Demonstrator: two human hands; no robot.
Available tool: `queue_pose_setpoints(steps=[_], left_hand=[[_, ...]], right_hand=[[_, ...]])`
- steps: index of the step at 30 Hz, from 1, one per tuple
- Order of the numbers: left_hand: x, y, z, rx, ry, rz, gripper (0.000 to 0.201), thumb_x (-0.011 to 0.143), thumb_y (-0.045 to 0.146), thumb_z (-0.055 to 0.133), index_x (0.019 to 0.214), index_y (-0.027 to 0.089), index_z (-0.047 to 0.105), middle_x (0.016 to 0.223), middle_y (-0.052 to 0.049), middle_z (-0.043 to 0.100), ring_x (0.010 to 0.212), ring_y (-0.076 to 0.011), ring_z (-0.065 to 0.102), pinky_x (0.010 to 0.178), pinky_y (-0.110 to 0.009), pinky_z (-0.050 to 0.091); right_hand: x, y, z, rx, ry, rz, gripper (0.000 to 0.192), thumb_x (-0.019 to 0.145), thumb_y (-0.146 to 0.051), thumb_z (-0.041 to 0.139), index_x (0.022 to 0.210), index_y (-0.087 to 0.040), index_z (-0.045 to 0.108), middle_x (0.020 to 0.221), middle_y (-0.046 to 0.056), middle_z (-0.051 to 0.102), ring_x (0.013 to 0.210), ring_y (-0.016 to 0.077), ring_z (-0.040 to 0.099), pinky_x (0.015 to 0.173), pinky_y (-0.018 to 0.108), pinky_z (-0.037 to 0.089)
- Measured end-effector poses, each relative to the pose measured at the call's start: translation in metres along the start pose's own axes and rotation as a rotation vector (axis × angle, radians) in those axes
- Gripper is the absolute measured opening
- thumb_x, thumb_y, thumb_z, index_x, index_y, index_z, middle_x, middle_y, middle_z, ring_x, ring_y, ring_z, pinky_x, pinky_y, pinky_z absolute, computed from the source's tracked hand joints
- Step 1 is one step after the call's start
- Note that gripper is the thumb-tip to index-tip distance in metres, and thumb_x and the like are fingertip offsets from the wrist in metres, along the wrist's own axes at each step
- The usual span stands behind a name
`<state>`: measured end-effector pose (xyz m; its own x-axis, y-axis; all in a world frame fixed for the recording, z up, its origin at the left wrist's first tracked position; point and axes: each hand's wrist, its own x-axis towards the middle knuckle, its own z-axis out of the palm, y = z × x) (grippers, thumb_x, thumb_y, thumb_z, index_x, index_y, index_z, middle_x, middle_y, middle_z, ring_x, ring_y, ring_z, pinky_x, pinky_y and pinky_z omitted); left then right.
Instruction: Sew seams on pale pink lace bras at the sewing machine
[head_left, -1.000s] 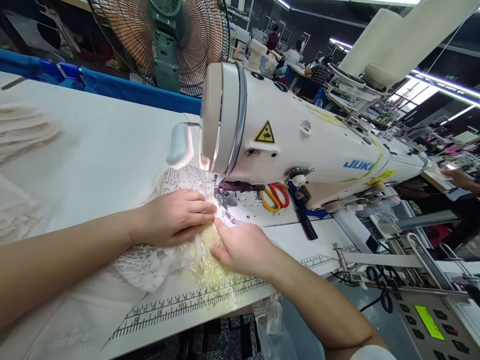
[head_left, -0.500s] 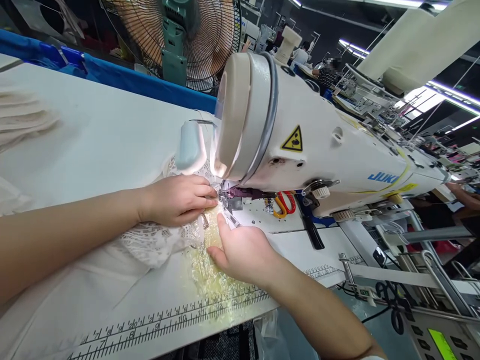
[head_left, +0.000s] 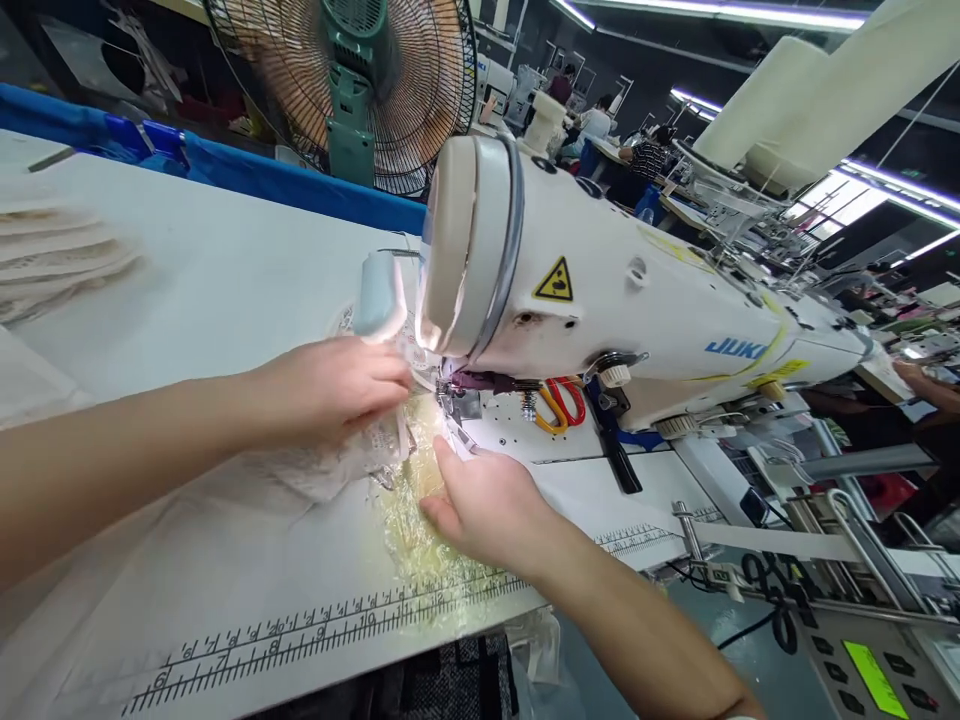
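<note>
My left hand point(head_left: 337, 385) is closed on a bunch of white lace fabric point(head_left: 330, 465), lifted slightly off the table just left of the presser foot point(head_left: 454, 400). My right hand point(head_left: 487, 500) lies flat, fingers together, pressing the pale yellow lace point(head_left: 409, 530) on the table in front of the needle. The white sewing machine point(head_left: 637, 310) has its head directly above the fabric. Its small lamp point(head_left: 379, 290) sits just above my left hand.
Scissors with red and yellow handles point(head_left: 559, 405) lie on the machine bed behind the needle. A ruler strip point(head_left: 300, 640) runs along the table's front edge. Folded cream fabric point(head_left: 52, 265) lies far left. A standing fan point(head_left: 352, 80) is behind. A control panel point(head_left: 870, 665) sits lower right. Other people work in the background.
My left hand has lifted and bunched the white lace, pulling it up and left from the presser foot. My right hand stays flat on the yellow lace. The view shifted slightly.
</note>
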<state>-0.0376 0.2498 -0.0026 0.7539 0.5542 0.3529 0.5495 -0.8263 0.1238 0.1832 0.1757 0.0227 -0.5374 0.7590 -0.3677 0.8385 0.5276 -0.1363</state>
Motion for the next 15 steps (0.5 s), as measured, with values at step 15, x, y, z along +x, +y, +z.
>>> queue_pose_setpoints(steps=[15], left_hand=[[0.014, 0.052, -0.042, -0.493, -0.066, -0.569, 0.029, 0.076, 0.037, 0.047, 0.058, 0.022, 0.03, 0.05, 0.006, 0.029, 0.044, -0.0088, 0.027, 0.041, -0.023, 0.023]], right_hand=[[-0.037, -0.031, 0.056, 0.656, 0.587, -0.278, 0.06, 0.084, -0.043, 0.061, 0.137, -0.019, 0.046, 0.135, 0.017, 0.05, 0.119, 0.0273, 0.052, 0.093, 0.04, 0.047]])
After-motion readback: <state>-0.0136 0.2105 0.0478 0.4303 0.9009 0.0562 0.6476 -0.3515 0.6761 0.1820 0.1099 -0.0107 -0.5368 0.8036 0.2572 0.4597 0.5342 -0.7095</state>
